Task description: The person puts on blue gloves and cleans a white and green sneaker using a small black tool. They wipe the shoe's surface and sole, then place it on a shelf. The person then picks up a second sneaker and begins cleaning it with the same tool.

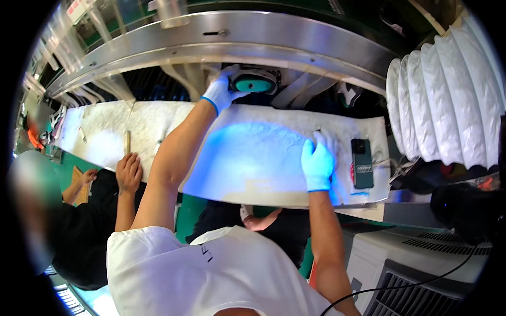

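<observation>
My left hand [221, 94], in a white glove with a blue cuff, grips a teal and black hand lamp [256, 83] held above the far edge of a white fabric sheet [158, 118]. Blue light from the lamp falls on the middle of the sheet. The gloved fingers of my right hand [318, 162] lie flat and spread on the fabric at the right edge of the lit patch, holding nothing.
A black phone [362, 163] lies on the fabric right of my right hand. A person in black at the left rests a bare hand [129, 171] on the sheet's near edge. A curved metal rail [253, 37] runs above. A white pleated duct [448, 100] stands at right, with a grey vented machine [421, 263] below it.
</observation>
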